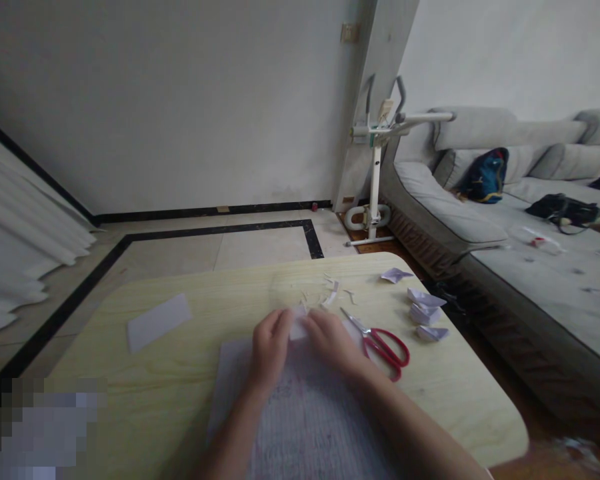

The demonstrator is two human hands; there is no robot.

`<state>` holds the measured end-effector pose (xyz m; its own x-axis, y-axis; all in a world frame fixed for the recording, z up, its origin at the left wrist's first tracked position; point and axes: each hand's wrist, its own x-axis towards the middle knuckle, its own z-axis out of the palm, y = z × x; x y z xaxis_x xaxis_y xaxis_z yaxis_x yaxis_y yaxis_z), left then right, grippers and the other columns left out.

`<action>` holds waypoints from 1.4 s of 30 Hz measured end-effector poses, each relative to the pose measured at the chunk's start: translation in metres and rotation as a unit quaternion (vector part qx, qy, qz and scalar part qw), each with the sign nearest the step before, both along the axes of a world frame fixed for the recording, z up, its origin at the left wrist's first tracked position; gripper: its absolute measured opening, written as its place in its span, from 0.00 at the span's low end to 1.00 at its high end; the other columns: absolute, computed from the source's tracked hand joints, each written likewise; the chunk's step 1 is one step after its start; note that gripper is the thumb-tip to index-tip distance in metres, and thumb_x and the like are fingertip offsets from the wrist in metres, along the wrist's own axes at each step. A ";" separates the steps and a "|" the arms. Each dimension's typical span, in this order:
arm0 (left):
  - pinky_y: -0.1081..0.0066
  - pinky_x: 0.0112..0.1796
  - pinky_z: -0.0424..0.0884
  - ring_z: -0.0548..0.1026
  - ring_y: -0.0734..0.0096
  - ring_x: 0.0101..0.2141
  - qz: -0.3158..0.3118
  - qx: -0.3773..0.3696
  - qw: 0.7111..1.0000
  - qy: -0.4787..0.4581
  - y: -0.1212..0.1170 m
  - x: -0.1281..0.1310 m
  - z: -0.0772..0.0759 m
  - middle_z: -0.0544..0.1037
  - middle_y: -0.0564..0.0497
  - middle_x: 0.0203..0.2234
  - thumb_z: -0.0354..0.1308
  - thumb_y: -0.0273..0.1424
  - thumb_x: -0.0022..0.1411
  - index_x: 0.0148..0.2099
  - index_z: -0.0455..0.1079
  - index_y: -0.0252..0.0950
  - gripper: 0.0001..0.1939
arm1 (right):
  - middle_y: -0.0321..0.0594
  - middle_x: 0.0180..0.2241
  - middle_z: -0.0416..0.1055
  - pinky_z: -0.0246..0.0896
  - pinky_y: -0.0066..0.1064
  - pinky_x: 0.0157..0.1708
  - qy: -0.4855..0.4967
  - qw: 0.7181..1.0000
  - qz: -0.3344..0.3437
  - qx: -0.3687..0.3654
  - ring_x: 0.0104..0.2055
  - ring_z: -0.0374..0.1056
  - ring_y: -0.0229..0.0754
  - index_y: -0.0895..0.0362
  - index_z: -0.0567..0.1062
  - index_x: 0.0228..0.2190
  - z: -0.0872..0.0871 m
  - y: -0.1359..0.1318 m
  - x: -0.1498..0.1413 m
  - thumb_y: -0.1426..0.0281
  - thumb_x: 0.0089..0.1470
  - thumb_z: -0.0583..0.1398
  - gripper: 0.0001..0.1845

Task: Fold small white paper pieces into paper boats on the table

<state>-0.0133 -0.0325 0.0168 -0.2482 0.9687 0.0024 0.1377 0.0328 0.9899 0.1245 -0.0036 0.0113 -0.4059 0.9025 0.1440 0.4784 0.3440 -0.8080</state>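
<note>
A small piece of white paper (299, 325) is held between my two hands above the far edge of a large written sheet (305, 420). My left hand (271, 343) grips its left side, fingers closed. On the other side my right hand (333, 337) pinches it, slightly blurred. Red-handled scissors (380, 343) lie just right of my right hand, blades pointing away to the left. Thin paper scraps (333, 293) are scattered beyond my fingertips. Several folded paper shapes (425, 307) sit along the table's right side.
The pale wooden table (130, 400) carries a blank white paper rectangle (159, 322) at left. Beyond its right edge stands a grey sofa (530, 280) with bags on it. White exercise equipment (375, 173) stands by the wall.
</note>
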 end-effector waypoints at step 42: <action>0.76 0.24 0.61 0.64 0.74 0.22 -0.120 -0.051 0.987 -0.092 -0.006 0.002 0.010 0.65 0.57 0.18 0.57 0.39 0.56 0.26 0.65 0.35 0.13 | 0.32 0.21 0.57 0.52 0.23 0.21 0.252 0.950 -0.044 -0.179 0.24 0.55 0.35 0.56 0.61 0.23 0.000 -0.002 0.003 0.65 0.54 0.53 0.11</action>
<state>-0.0108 -0.0386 0.0271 0.0017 0.9926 -0.1215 -0.0279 0.1215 0.9922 0.1280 -0.0056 0.0117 -0.2876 0.9575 -0.0214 0.0129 -0.0185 -0.9997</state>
